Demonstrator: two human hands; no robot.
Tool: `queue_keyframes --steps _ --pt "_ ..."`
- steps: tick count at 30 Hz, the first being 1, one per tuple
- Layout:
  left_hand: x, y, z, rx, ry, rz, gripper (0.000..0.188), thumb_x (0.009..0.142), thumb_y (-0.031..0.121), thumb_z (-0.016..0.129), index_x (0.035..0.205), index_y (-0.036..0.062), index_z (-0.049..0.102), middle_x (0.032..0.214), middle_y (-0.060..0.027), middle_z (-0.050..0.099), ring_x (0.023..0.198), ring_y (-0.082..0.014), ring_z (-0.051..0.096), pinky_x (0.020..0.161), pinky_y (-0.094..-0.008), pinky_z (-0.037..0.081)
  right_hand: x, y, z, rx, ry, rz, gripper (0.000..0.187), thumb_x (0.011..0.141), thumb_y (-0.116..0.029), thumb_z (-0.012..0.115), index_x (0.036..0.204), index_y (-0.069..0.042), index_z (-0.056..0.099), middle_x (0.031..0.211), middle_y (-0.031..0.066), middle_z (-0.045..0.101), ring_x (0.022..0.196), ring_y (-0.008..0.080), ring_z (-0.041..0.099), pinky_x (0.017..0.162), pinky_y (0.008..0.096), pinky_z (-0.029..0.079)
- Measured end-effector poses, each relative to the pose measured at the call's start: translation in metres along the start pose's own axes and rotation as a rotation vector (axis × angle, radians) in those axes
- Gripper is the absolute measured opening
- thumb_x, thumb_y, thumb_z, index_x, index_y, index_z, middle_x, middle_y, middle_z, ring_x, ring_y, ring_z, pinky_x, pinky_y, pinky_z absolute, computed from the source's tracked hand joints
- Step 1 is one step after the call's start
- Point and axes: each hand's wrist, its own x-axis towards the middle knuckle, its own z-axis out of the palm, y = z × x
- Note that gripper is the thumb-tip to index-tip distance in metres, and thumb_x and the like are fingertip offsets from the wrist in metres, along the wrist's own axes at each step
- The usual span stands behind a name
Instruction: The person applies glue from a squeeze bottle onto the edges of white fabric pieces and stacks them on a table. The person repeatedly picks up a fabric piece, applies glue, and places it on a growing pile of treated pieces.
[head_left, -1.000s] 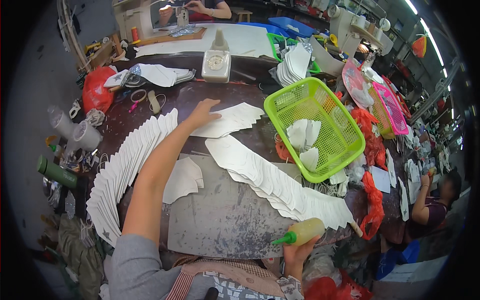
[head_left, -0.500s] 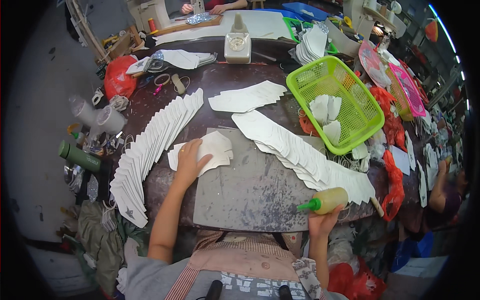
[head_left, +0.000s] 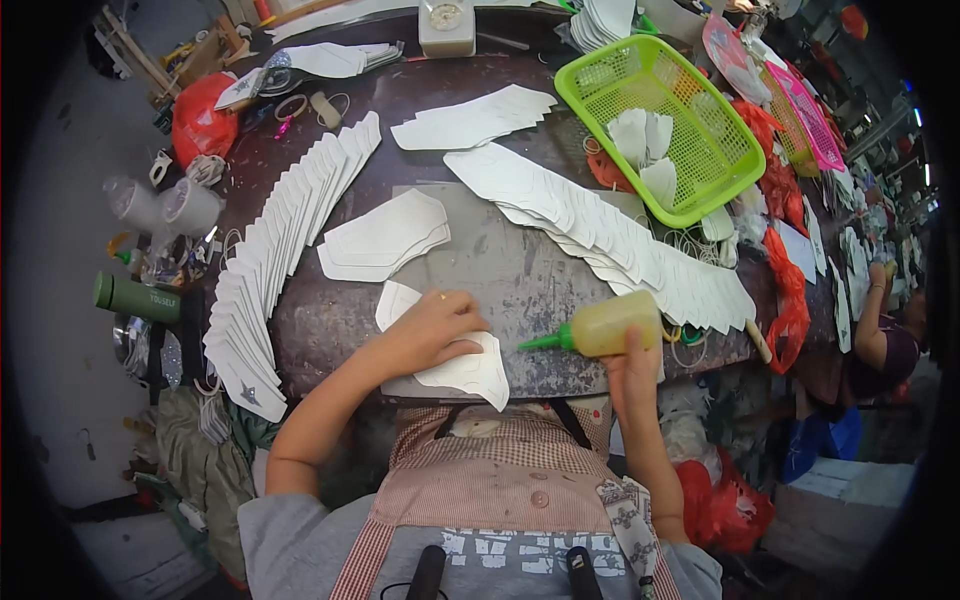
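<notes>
My left hand [head_left: 432, 332] is closed over a white cut piece [head_left: 468, 372], thumb and fingers on its upper side, near the front edge of the grey work board [head_left: 505, 270]. Part of the piece is hidden under the hand. In my right hand [head_left: 632, 375] is a squeeze bottle [head_left: 612, 325] of yellowish contents, lying nearly level. Its green nozzle points left, toward the white piece, without touching it. A small stack of white pieces [head_left: 385, 237] rests on the board's far left corner.
Fanned rows of white pieces flank the board, one left [head_left: 285, 255] and one right [head_left: 590, 230]. Another small fan [head_left: 475, 118] lies beyond. A green basket [head_left: 682, 208] stands back right. A green flask [head_left: 140, 298] is at far left, and another person's arm [head_left: 872, 315] shows at right.
My left hand has moved from the small stack toward me and now holds a white piece. The bottle has come left and up in my right hand. The whole view has tilted downward.
</notes>
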Motion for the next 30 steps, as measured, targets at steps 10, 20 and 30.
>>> queue_keyframes --steps 10,20,30 --pt "-0.002 0.003 0.008 -0.009 0.067 -0.073 0.047 0.074 0.037 0.08 0.107 0.0097 0.062 0.108 -0.0086 0.056 0.104 -0.0284 0.053 0.092 -0.0396 0.039 0.016 0.006 0.035 -0.126 0.008 0.072 0.034 0.095 -0.019 0.068 0.118 0.003 0.056 0.106 0.0109 0.064 0.093 0.0204 0.068 0.081 0.0359 0.059" --pt "-0.004 0.002 0.01 -0.011 0.076 -0.082 0.044 0.074 0.036 0.08 0.105 0.0104 0.062 0.108 -0.0074 0.056 0.104 -0.0278 0.053 0.091 -0.0387 0.039 0.007 0.007 0.026 -0.29 -0.006 0.079 0.047 0.087 -0.028 0.077 0.117 0.003 0.059 0.102 0.008 0.066 0.09 0.0145 0.064 0.076 0.0272 0.053" --pt "-0.003 0.002 0.011 0.014 0.1 -0.048 0.044 0.076 0.041 0.076 0.105 0.0103 0.062 0.104 -0.0058 0.055 0.101 -0.0258 0.052 0.088 -0.0381 0.038 -0.016 -0.004 0.007 -0.39 -0.004 0.054 0.051 0.085 -0.025 0.078 0.121 0.005 0.058 0.102 0.0075 0.065 0.091 0.0144 0.062 0.082 0.0285 0.05"
